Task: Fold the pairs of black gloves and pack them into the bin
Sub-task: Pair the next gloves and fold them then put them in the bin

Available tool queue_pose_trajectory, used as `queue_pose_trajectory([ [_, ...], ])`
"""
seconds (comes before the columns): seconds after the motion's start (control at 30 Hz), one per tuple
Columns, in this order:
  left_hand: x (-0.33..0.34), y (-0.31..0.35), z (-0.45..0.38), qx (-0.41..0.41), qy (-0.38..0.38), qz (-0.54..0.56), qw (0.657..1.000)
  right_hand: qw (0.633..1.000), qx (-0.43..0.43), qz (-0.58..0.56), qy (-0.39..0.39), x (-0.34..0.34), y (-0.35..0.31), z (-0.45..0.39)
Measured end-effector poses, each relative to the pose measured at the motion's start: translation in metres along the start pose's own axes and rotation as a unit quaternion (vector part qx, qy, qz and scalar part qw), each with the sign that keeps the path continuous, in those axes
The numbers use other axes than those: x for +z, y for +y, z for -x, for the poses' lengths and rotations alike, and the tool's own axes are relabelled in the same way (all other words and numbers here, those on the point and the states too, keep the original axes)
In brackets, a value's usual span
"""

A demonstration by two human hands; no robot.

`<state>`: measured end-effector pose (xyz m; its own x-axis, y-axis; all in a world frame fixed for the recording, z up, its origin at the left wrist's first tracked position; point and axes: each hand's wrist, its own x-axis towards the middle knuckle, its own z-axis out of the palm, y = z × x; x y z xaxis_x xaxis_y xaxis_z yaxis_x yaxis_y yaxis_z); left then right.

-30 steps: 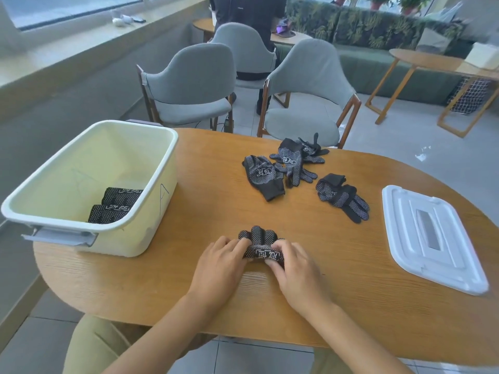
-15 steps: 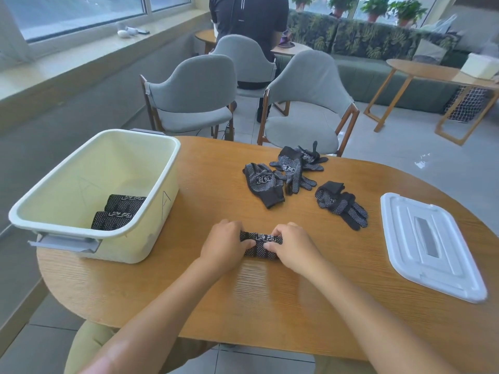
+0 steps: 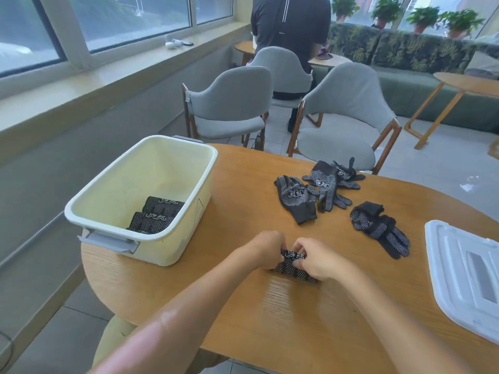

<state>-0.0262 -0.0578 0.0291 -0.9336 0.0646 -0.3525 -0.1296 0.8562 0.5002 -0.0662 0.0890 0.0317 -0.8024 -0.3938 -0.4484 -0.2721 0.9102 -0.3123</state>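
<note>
A folded pair of black dotted gloves (image 3: 293, 267) lies on the wooden table (image 3: 243, 292) near its front. My left hand (image 3: 263, 248) grips its left end and my right hand (image 3: 318, 259) pinches its top and right side. The cream bin (image 3: 172, 241) stands at the table's left and holds two folded pairs (image 3: 156, 215). Loose black gloves lie further back: a heap of several (image 3: 320, 188) and a separate pair (image 3: 379, 228) to its right.
A white bin lid (image 3: 467, 279) lies at the table's right edge. Grey chairs (image 3: 345, 114) stand beyond the far side. A person in dark clothes (image 3: 290, 25) sits at another table behind them. A window sill runs along the left.
The glove fingers have been folded under, so the pair is now a compact bundle. Both hands have closed in on it. The view has tilted up and moved right.
</note>
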Motion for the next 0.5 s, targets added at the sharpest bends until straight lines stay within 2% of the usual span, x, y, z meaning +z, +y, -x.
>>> queue_pose_trajectory([
  [0.23, -0.011, -0.008, 0.004, 0.012, 0.013, 0.036, 0.999, 1.0, -0.018, -0.017, 0.011, -0.008, -0.006, 0.011],
  [0.5, -0.081, -0.01, 0.036, 0.038, 0.056, 0.037, 0.997, 0.995, -0.079, -0.022, 0.055, -0.054, -0.053, 0.031],
])
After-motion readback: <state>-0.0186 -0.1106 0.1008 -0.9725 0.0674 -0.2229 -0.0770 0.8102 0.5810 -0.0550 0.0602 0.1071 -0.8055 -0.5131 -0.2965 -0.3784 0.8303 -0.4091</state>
